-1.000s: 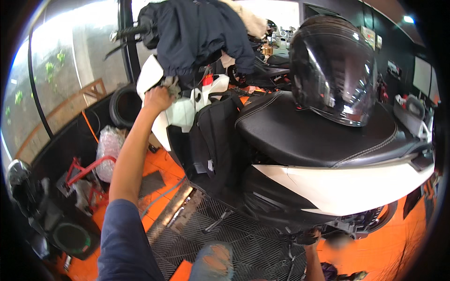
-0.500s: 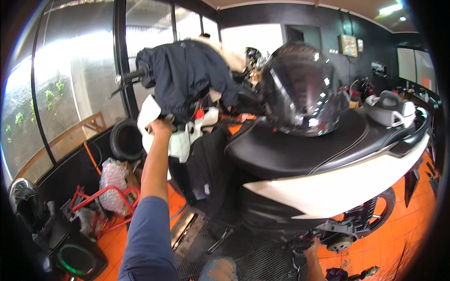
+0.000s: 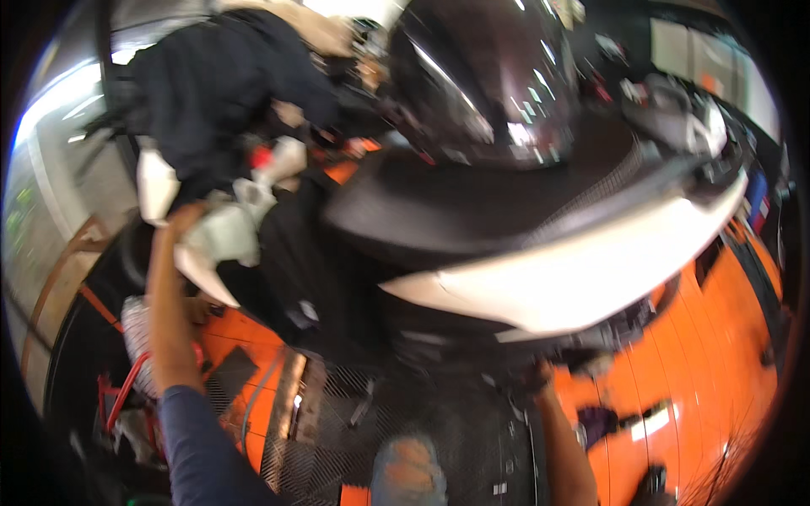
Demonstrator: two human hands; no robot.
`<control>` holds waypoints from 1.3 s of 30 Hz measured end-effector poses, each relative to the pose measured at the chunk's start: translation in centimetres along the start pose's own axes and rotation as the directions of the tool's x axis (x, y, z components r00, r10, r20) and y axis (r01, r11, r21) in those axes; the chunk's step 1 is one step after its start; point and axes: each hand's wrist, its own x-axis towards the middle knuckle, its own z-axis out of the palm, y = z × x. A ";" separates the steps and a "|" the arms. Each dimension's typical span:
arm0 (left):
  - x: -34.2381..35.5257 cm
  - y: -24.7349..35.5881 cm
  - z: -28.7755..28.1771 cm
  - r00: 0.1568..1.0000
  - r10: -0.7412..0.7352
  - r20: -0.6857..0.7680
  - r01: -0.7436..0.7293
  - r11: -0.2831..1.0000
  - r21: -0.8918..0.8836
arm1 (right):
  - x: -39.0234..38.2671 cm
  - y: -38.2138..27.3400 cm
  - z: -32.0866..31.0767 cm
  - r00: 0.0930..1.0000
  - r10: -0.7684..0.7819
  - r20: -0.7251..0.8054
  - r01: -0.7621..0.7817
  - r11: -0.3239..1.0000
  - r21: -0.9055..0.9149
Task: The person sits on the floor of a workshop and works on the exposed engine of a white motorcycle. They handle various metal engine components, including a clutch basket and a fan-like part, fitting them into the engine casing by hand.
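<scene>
A white and black scooter [image 3: 574, 270] stands side-on before me. Its black seat [image 3: 472, 194] carries a helmet with a dark visor [image 3: 481, 80]. My left hand [image 3: 187, 216] reaches to the white front panels [image 3: 224, 236], under a dark jacket [image 3: 228, 84] draped over the handlebar. Its fingers are blurred and partly hidden among the panels. Low under the scooter's body, my right hand [image 3: 540, 378] touches or is close to the dark mechanical parts there; blur and shadow hide its fingers. A black cloth [image 3: 295, 244] hangs between the front panels and the seat.
A black ribbed mat [image 3: 447, 413] lies under the scooter on the orange tiled floor [image 3: 675, 354]. At left are a red metal frame [image 3: 126, 392] and a bubble-wrapped bundle [image 3: 135, 333]. A small dark purple item [image 3: 597, 423] lies on the tiles near my right forearm.
My view has tilted down and turned right, so the scooter sits higher and further left in the picture. Both hands stay at about the same places on the scooter.
</scene>
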 end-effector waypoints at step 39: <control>-43.4 47.7 38.6 0.935 0.354 -0.024 -0.272 0.672 -0.688 | 2.6 -6.9 -2.7 0.907 -0.245 -0.343 0.320 0.930 0.181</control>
